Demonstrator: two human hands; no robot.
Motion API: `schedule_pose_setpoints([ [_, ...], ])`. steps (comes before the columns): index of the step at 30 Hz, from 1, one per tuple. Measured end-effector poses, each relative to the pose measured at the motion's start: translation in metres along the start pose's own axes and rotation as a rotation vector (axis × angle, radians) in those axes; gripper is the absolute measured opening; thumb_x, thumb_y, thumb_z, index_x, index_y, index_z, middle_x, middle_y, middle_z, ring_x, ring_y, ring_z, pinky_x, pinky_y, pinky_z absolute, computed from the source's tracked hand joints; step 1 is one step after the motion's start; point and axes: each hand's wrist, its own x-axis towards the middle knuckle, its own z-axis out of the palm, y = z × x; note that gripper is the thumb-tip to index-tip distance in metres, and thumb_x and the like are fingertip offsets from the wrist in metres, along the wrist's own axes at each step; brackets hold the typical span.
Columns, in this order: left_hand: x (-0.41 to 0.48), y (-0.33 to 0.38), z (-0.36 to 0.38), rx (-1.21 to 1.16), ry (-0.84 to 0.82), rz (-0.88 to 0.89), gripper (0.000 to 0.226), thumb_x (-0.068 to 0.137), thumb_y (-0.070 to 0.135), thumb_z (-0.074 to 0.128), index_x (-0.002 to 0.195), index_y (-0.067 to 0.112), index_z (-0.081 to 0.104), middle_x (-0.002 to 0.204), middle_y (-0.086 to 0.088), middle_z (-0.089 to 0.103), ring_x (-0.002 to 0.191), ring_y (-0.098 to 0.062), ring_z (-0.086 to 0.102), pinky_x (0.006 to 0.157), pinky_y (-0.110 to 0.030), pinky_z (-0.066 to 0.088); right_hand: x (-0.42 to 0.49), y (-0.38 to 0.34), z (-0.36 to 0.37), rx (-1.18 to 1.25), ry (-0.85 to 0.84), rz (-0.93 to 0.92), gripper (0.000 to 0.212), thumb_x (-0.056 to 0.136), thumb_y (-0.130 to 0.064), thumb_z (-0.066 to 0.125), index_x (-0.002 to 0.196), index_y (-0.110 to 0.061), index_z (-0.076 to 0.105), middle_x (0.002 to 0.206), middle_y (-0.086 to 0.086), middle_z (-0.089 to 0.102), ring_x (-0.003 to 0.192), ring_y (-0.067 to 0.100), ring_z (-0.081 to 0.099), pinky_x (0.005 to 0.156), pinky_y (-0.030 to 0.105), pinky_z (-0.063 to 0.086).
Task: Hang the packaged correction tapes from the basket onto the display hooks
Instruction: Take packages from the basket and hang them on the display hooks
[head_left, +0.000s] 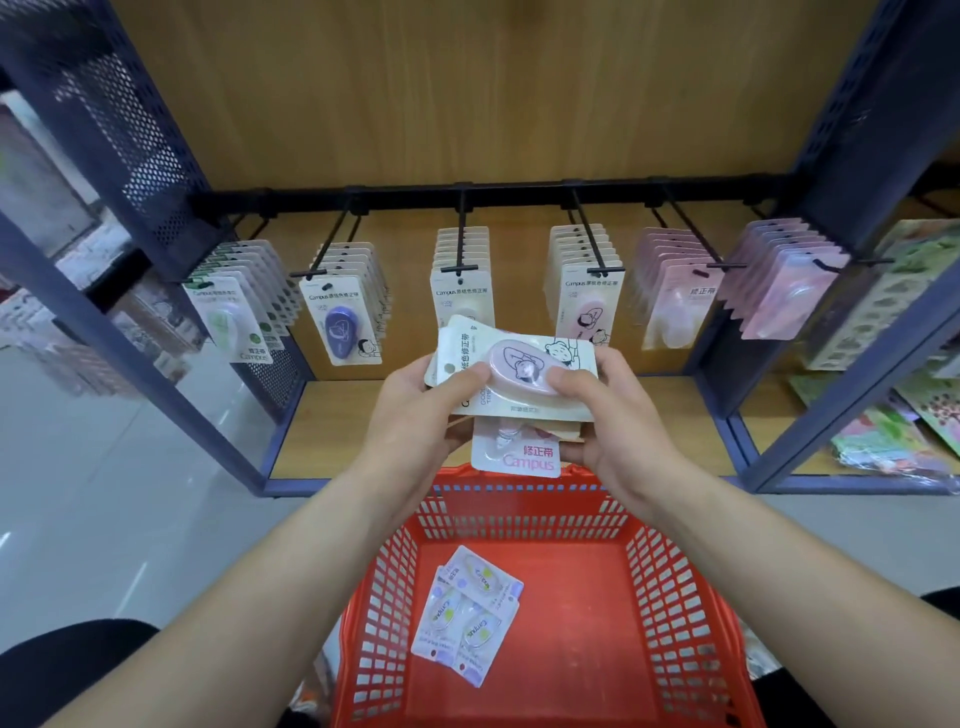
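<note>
Left hand (415, 410) and right hand (608, 415) both grip a stack of correction tapes (519, 364) above the red basket (675, 597); far behind, 6 loaded hooks (460, 234), grey floor (104, 493) left

Stack of carded correction tapes (519, 358), pink one topmost, held level between my left grip (415, 415) and right grip (613, 415). A few more packs (467, 613) lie in the red basket (675, 597) below.

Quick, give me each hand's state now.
Left hand: grips the stack of correction tape packs.
Right hand: grips the same stack.
</note>
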Motion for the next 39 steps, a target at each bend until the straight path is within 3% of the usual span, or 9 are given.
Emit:
schedule_pose_setpoints([
  [4, -0.003, 0.003, -0.006, -0.111, 0.017, -0.021, 0.025, 0.100, 0.013, 0.061, 0.124, 0.012, 0.065, 0.115, -0.011, 0.076, 0.103, -0.032, 0.074, 0.086, -0.050, 0.061, -0.001, -0.001, 0.005, -0.115, -0.050, -0.019, 0.021, 0.093, -0.020, 0.070, 0.114, -0.021, 0.070, 0.100, -0.001, 0.078, 0.091, 0.022, 0.077, 0.074, 0.041, 0.063],
  [7, -0.003, 0.004, -0.009, -0.122, 0.035, 0.004, 0.025, 0.101, 0.015, 0.059, 0.125, 0.009, 0.066, 0.116, -0.014, 0.075, 0.104, -0.032, 0.073, 0.083, -0.045, 0.061, -0.004, 0.002, 0.011, -0.176, -0.086, -0.005, 0.015, 0.094, -0.028, 0.070, 0.107, -0.021, 0.075, 0.095, 0.000, 0.079, 0.086, 0.019, 0.076, 0.069, 0.033, 0.061],
  [10, -0.001, 0.005, -0.010, -0.138, 0.066, 0.038, 0.023, 0.101, 0.016, 0.059, 0.123, 0.012, 0.067, 0.117, -0.013, 0.075, 0.104, -0.029, 0.074, 0.083, -0.044, 0.060, -0.005, 0.006, 0.012, -0.249, -0.088, -0.001, 0.017, 0.090, -0.035, 0.075, 0.100, -0.022, 0.078, 0.097, -0.001, 0.079, 0.094, 0.024, 0.075, 0.082, 0.040, 0.060],
  [15, 0.001, -0.002, -0.010, -0.095, 0.095, 0.065, 0.028, 0.098, 0.017, 0.066, 0.125, 0.011, 0.065, 0.119, -0.015, 0.074, 0.111, -0.037, 0.071, 0.098, -0.062, 0.053, -0.004, 0.005, 0.013, -0.281, -0.014, -0.106, 0.049, 0.075, -0.018, 0.089, 0.116, -0.027, 0.064, 0.113, 0.005, 0.069, 0.098, 0.028, 0.073, 0.082, 0.047, 0.063],
  [22, 0.002, -0.009, -0.013, -0.005, 0.139, 0.074, 0.058, 0.075, 0.053, 0.074, 0.124, 0.023, 0.065, 0.119, -0.009, 0.075, 0.110, -0.035, 0.071, 0.099, -0.062, 0.052, -0.001, 0.010, 0.020, -0.386, -0.045, -0.141, 0.031, 0.077, -0.015, 0.088, 0.098, -0.014, 0.065, 0.092, 0.003, 0.077, 0.082, 0.022, 0.075, 0.077, 0.041, 0.061],
  [27, 0.007, -0.017, -0.014, 0.055, 0.092, 0.063, 0.037, 0.096, 0.029, 0.068, 0.131, 0.019, 0.060, 0.119, -0.009, 0.075, 0.108, -0.035, 0.073, 0.093, -0.061, 0.056, 0.001, 0.005, 0.016, -0.191, -0.009, -0.068, 0.034, 0.089, -0.014, 0.077, 0.114, -0.004, 0.054, 0.098, 0.013, 0.077, 0.086, 0.031, 0.077, 0.068, 0.045, 0.064],
  [31, 0.013, -0.017, -0.012, 0.158, 0.082, 0.090, 0.036, 0.093, 0.025, 0.073, 0.127, 0.021, 0.061, 0.117, -0.004, 0.075, 0.106, -0.029, 0.074, 0.093, -0.058, 0.058, 0.007, 0.002, 0.005, -0.110, 0.029, 0.006, 0.025, 0.095, -0.016, 0.071, 0.114, -0.009, 0.056, 0.103, 0.011, 0.075, 0.084, 0.027, 0.076, 0.071, 0.043, 0.064],
  [35, 0.025, -0.010, -0.018, 0.195, 0.078, 0.061, 0.040, 0.092, 0.020, 0.077, 0.128, 0.021, 0.060, 0.115, -0.002, 0.076, 0.103, -0.026, 0.075, 0.089, -0.056, 0.060, 0.029, -0.004, -0.030, -0.339, 0.113, 0.036, 0.019, 0.098, -0.025, 0.067, 0.115, -0.019, 0.060, 0.111, 0.005, 0.073, 0.094, 0.024, 0.074, 0.083, 0.043, 0.060],
  [39, 0.035, -0.007, -0.021, 0.235, 0.068, 0.038, 0.043, 0.089, 0.015, 0.078, 0.128, 0.019, 0.059, 0.113, 0.000, 0.077, 0.101, -0.023, 0.075, 0.088, -0.054, 0.060, 0.057, -0.007, -0.065, -0.466, 0.194, 0.064, 0.016, 0.099, -0.027, 0.064, 0.113, -0.021, 0.056, 0.112, 0.004, 0.071, 0.099, 0.025, 0.069, 0.077, 0.037, 0.051],
])
